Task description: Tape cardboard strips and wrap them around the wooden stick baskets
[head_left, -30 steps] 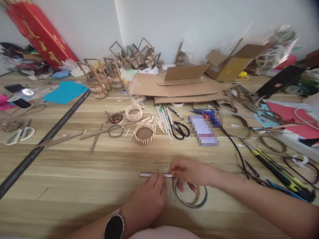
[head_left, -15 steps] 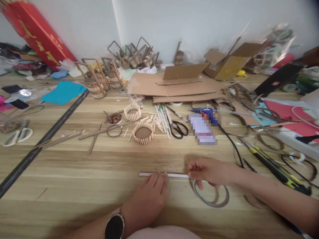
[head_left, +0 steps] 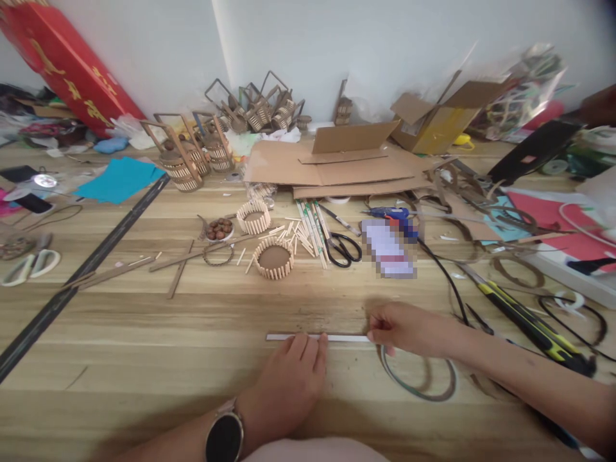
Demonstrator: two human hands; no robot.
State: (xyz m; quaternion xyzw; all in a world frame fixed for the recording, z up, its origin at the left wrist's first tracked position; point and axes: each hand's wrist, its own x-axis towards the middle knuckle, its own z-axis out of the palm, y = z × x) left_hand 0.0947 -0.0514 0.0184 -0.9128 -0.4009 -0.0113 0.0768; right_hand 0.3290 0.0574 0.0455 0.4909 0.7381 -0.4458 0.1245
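A narrow brown strip (head_left: 347, 338) with a white upper face lies across the wooden table in front of me. My left hand (head_left: 293, 378) holds it down, bent fingertips pressed on its left part. At the strip's right end, my right hand (head_left: 402, 330) pinches it between thumb and fingers, closed. From under that hand a curled greyish band (head_left: 423, 396) loops out over the table; whether it is the same piece as the strip is hidden. A ring of short wooden sticks on a brown round base (head_left: 274, 258) stands beyond my left hand.
Black-handled scissors (head_left: 343, 250), a blue glue gun (head_left: 389, 213) and a yellow-black utility knife (head_left: 534, 321) lie ahead and right. A second stick ring (head_left: 253, 218) and a bowl of brown nuts (head_left: 219, 230) sit farther back. Flat cardboard (head_left: 279, 163) and small baskets (head_left: 185, 176) stand behind.
My right hand has moved slightly right along the strip, and the curled band has shifted right and widened. My left hand stays on the strip, its index finger a little farther out.
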